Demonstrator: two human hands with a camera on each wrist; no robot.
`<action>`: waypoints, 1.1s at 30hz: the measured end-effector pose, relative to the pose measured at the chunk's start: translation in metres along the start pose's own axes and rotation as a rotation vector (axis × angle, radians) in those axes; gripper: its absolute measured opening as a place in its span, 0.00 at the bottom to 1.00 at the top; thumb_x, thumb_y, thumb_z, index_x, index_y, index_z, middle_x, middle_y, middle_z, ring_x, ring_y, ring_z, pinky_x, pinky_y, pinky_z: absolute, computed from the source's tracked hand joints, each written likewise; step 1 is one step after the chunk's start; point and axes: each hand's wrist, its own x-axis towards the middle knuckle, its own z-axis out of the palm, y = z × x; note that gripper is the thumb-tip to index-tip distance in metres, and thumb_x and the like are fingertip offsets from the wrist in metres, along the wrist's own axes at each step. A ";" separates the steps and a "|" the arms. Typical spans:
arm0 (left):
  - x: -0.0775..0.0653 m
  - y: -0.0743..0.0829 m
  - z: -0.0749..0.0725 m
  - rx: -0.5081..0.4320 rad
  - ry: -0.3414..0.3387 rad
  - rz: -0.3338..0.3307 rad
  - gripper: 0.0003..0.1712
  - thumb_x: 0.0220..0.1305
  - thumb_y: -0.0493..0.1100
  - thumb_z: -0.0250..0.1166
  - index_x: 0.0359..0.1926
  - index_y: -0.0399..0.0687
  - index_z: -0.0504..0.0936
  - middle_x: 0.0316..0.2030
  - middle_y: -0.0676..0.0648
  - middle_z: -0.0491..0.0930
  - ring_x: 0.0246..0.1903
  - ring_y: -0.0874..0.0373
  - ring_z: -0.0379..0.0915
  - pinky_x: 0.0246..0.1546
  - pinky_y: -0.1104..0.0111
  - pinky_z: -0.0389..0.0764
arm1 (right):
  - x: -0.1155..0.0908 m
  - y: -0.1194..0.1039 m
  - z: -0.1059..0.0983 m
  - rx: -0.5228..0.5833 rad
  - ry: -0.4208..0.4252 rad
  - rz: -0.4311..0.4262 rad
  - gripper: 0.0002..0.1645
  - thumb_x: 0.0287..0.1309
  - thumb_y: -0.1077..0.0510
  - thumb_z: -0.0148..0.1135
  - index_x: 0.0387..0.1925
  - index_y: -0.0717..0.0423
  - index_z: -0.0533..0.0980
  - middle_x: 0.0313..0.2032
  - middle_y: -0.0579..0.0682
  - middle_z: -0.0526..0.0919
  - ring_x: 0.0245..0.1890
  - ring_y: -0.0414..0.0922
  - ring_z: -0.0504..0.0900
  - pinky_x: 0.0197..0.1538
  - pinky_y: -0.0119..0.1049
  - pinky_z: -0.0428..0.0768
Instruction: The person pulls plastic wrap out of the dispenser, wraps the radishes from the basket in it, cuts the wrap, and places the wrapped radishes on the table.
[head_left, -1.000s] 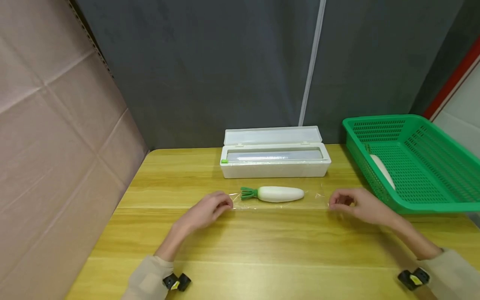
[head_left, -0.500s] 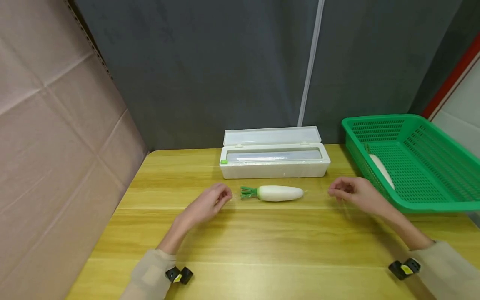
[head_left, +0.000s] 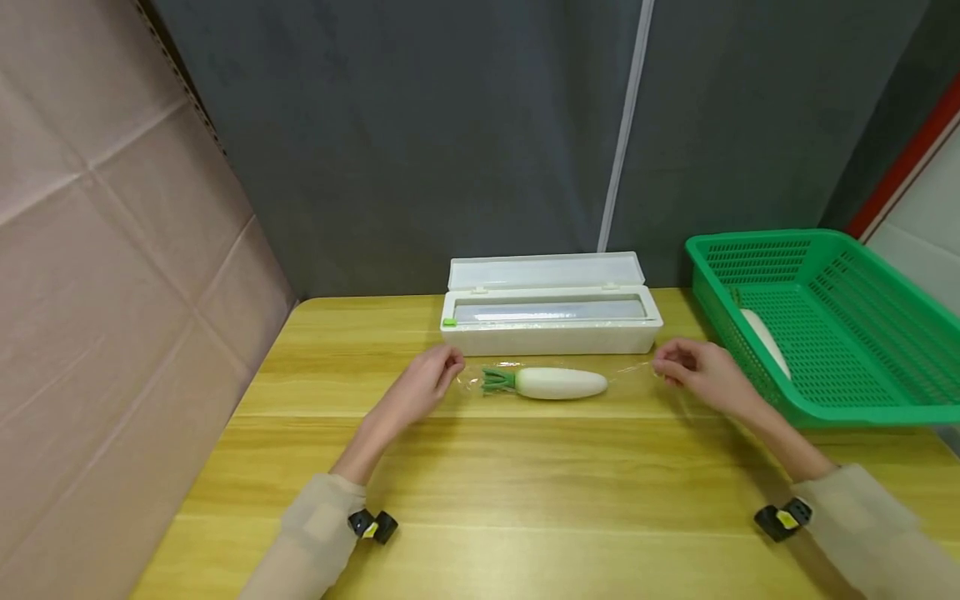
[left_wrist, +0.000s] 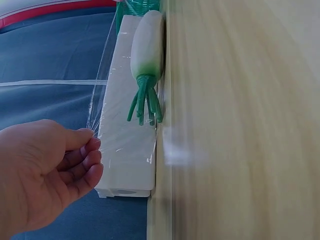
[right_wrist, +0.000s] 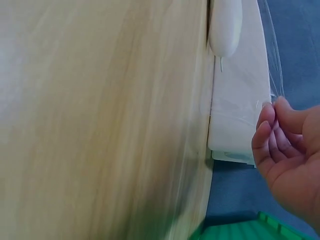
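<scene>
A white radish [head_left: 561, 383] with green stalks [head_left: 498, 381] lies crosswise on the wooden table, stalks to the left. Clear plastic wrap [left_wrist: 95, 107] stretches around and above it, between both hands. My left hand [head_left: 429, 377] pinches one corner of the wrap between thumb and forefinger, left of the stalks. Beyond the radish tip, my right hand [head_left: 697, 372] pinches the opposite corner [right_wrist: 273, 95] the same way. In both wrist views the film is drawn taut near the fingertips and hangs over the radish.
Behind the radish stands a white wrap dispenser [head_left: 551, 337], its lid [head_left: 546, 271] up and a roll inside. A green plastic basket [head_left: 862, 412] at the right holds another white radish [head_left: 765, 342]. A grey curtain [head_left: 405, 150] hangs behind the table.
Both hands have moved slightly away from the body, toward the dispenser, carrying the film's near edge from in front of the radish up over it. The radish has stayed almost in place.
</scene>
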 end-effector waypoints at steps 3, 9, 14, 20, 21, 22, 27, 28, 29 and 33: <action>0.004 -0.003 0.002 0.012 0.007 -0.002 0.03 0.74 0.33 0.58 0.41 0.37 0.77 0.33 0.47 0.76 0.31 0.57 0.70 0.34 0.66 0.78 | 0.004 0.002 0.002 -0.031 0.020 0.016 0.09 0.70 0.58 0.63 0.38 0.63 0.80 0.26 0.53 0.82 0.24 0.47 0.78 0.26 0.31 0.73; 0.012 -0.008 0.008 0.040 0.004 -0.047 0.03 0.74 0.33 0.59 0.41 0.37 0.79 0.35 0.46 0.79 0.33 0.57 0.73 0.36 0.66 0.80 | 0.011 0.007 0.009 -0.081 0.050 0.056 0.10 0.68 0.58 0.65 0.37 0.64 0.81 0.27 0.53 0.84 0.25 0.41 0.79 0.27 0.30 0.73; 0.019 -0.011 0.012 0.063 0.013 -0.073 0.02 0.72 0.33 0.61 0.40 0.36 0.78 0.34 0.46 0.79 0.33 0.57 0.74 0.36 0.66 0.80 | 0.017 0.009 0.014 -0.098 0.052 0.066 0.09 0.65 0.61 0.66 0.36 0.66 0.81 0.27 0.52 0.84 0.26 0.38 0.77 0.30 0.29 0.73; 0.026 -0.016 0.018 0.103 0.003 -0.129 0.03 0.70 0.33 0.62 0.38 0.36 0.79 0.33 0.46 0.79 0.31 0.57 0.74 0.35 0.67 0.80 | 0.022 0.012 0.020 -0.098 0.003 0.103 0.08 0.64 0.62 0.65 0.34 0.66 0.81 0.26 0.50 0.84 0.25 0.42 0.78 0.29 0.30 0.73; 0.027 -0.017 0.019 0.105 -0.001 -0.143 0.02 0.69 0.33 0.63 0.37 0.36 0.79 0.32 0.46 0.79 0.31 0.57 0.74 0.34 0.67 0.80 | 0.023 0.013 0.021 -0.091 -0.008 0.116 0.08 0.63 0.63 0.65 0.34 0.67 0.81 0.25 0.50 0.84 0.24 0.43 0.79 0.27 0.30 0.73; 0.028 -0.017 0.020 0.103 -0.009 -0.162 0.02 0.69 0.32 0.63 0.37 0.36 0.80 0.32 0.46 0.80 0.31 0.57 0.74 0.34 0.67 0.80 | 0.024 0.013 0.022 -0.079 -0.020 0.130 0.08 0.63 0.62 0.65 0.33 0.67 0.81 0.24 0.50 0.84 0.23 0.44 0.80 0.26 0.30 0.73; 0.032 -0.018 0.024 0.091 -0.026 -0.251 0.02 0.67 0.33 0.65 0.36 0.36 0.82 0.31 0.46 0.82 0.30 0.56 0.76 0.34 0.65 0.81 | 0.029 0.014 0.026 -0.071 -0.057 0.215 0.09 0.62 0.60 0.65 0.30 0.64 0.80 0.21 0.48 0.82 0.21 0.43 0.80 0.25 0.31 0.72; 0.033 -0.018 0.024 0.089 -0.024 -0.270 0.02 0.66 0.33 0.65 0.36 0.36 0.82 0.31 0.45 0.83 0.30 0.56 0.77 0.34 0.65 0.81 | 0.030 0.014 0.026 -0.075 -0.064 0.232 0.09 0.62 0.60 0.65 0.30 0.63 0.80 0.20 0.47 0.82 0.21 0.42 0.79 0.25 0.31 0.72; 0.033 -0.018 0.025 0.090 -0.021 -0.285 0.02 0.66 0.33 0.65 0.35 0.37 0.83 0.31 0.45 0.83 0.30 0.56 0.77 0.34 0.64 0.82 | 0.031 0.014 0.026 -0.079 -0.074 0.250 0.10 0.63 0.59 0.65 0.29 0.63 0.80 0.20 0.47 0.82 0.21 0.42 0.79 0.25 0.31 0.72; 0.035 -0.017 0.026 0.066 -0.019 -0.350 0.03 0.63 0.31 0.66 0.32 0.38 0.85 0.30 0.44 0.84 0.27 0.56 0.77 0.31 0.65 0.81 | 0.035 0.014 0.027 -0.103 -0.105 0.304 0.12 0.64 0.57 0.64 0.28 0.62 0.80 0.19 0.46 0.81 0.20 0.41 0.77 0.25 0.33 0.72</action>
